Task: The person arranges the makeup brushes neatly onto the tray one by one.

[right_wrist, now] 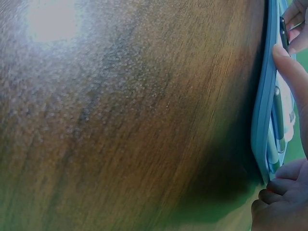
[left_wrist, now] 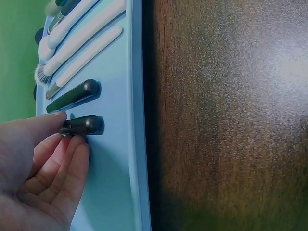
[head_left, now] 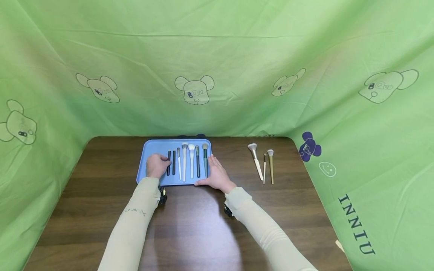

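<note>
My left hand [head_left: 156,165] pinches a short black makeup brush [left_wrist: 89,124] between thumb and fingers at the left end of a row in a blue tray [head_left: 145,150]. Beside it lies another short black brush [head_left: 174,163]. Further right are a slim white-handled brush [head_left: 179,165], two larger white-handled brushes, a dark-handled brush [head_left: 198,162] and a green-handled brush [head_left: 205,162]. At the tray's near right corner rests my right hand [head_left: 218,176]. Its thumb touches the front rim, while its fingers lie along the right side.
On the brown wooden table [head_left: 190,229], to the right of the tray, lie a large white-handled brush [head_left: 257,163], a small thin brush [head_left: 265,169] and a tan-handled brush [head_left: 271,167]. Green printed cloth [head_left: 217,49] hangs around the table's back and sides.
</note>
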`<state>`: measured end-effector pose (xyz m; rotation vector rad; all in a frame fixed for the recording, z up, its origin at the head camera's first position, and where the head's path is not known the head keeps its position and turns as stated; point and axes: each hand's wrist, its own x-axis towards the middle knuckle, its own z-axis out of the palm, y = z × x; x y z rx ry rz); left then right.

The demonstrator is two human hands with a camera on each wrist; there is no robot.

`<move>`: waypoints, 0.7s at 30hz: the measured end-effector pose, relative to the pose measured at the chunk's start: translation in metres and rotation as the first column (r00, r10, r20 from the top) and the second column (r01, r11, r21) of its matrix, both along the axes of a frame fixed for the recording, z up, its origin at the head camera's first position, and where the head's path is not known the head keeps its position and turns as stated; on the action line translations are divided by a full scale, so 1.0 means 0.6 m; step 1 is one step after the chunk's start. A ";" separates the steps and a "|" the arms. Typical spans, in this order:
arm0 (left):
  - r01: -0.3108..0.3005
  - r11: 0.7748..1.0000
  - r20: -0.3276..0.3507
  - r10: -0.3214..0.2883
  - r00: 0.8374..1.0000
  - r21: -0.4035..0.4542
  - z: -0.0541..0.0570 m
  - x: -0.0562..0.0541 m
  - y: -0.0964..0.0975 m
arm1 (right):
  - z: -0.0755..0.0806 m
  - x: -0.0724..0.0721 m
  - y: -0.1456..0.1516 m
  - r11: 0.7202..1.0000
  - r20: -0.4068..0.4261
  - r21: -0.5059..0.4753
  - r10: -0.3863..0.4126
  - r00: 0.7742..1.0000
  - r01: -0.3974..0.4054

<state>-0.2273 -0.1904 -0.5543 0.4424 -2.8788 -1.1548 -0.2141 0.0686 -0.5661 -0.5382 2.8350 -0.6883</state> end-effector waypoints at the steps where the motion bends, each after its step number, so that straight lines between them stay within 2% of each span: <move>1: -0.004 1.000 0.002 0.004 1.000 0.001 0.000 0.000 0.000 | 0.000 0.000 0.000 1.000 0.000 0.000 0.000 1.000 0.000; 13: -0.020 1.000 0.005 0.021 1.000 -0.010 0.002 0.000 0.000 | 0.001 0.000 0.000 1.000 0.024 0.008 -0.013 1.000 0.012; 21: -0.029 0.999 0.009 0.029 1.000 0.018 0.007 0.003 -0.007 | 0.003 0.001 0.000 1.000 0.023 -0.009 -0.011 1.000 0.011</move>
